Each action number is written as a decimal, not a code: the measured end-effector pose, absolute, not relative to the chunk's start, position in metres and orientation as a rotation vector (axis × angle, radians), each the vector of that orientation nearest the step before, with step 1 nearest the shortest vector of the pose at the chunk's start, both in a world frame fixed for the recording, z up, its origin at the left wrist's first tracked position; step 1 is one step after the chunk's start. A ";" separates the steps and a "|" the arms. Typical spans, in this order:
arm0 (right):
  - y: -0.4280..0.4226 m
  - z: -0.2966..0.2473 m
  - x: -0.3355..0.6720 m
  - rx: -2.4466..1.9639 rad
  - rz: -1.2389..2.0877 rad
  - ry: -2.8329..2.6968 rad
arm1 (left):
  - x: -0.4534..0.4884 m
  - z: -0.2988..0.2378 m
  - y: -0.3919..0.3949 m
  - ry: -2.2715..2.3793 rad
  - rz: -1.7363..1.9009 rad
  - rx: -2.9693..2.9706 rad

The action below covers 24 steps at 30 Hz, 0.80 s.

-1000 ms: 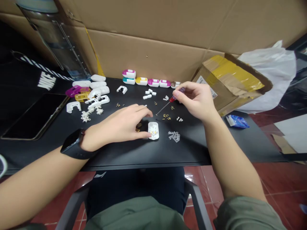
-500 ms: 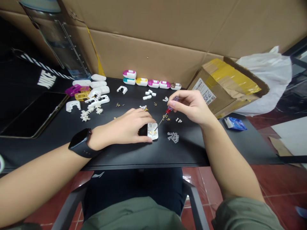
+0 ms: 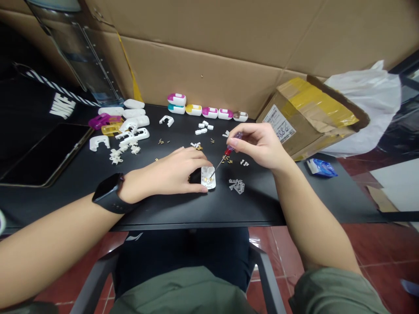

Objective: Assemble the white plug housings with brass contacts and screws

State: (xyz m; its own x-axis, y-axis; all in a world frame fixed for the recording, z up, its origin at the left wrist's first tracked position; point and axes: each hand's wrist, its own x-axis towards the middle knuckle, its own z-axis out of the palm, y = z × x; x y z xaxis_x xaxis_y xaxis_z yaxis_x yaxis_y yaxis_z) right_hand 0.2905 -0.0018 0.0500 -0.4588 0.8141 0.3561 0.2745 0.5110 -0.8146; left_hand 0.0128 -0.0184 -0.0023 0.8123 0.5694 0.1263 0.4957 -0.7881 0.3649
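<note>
A small white plastic housing (image 3: pixel 209 183) lies on the black table, its inner side up, with brass-coloured parts inside. My left hand (image 3: pixel 180 171) is closed on its left side, thumb at the near edge and fingers at the far one. In my right hand (image 3: pixel 257 144) is a screwdriver (image 3: pixel 228 151) with a purple and red handle. Its shaft slants down to the left and the tip is in the housing, among the brass parts. Clear plastic pieces (image 3: pixel 236 186) lie just right of the housing, and brass pieces (image 3: pixel 229 161) lie beyond it.
Finished-looking white and coloured plastic units (image 3: pixel 209 112) line the back by the cardboard. At left are white, purple and yellow shells (image 3: pixel 134 124), a phone (image 3: pixel 46 152) and a water bottle (image 3: pixel 88 56). A cardboard box (image 3: pixel 304 117) and blue packet (image 3: pixel 321 168) are at right.
The screwdriver handle has tipped slightly lower and to the left, its tip still in the housing. My left hand keeps its hold; the whole view has shifted a little.
</note>
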 end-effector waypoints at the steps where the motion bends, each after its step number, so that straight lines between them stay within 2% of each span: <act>1: -0.002 0.050 0.291 -0.891 0.887 -1.985 | 0.013 -0.002 -0.018 0.812 0.328 2.681; 24: -0.006 0.054 0.294 -0.871 0.770 -2.071 | 0.011 -0.002 -0.018 0.804 0.350 2.671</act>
State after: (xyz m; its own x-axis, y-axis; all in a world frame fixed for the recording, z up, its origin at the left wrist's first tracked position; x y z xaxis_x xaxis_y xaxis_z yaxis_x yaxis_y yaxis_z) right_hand 0.2940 -0.0056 0.0537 -0.4891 0.7747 0.4006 0.3251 0.5882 -0.7405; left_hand 0.0110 -0.0181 -0.0025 0.8108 0.5689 0.1376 0.4882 -0.7870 0.3772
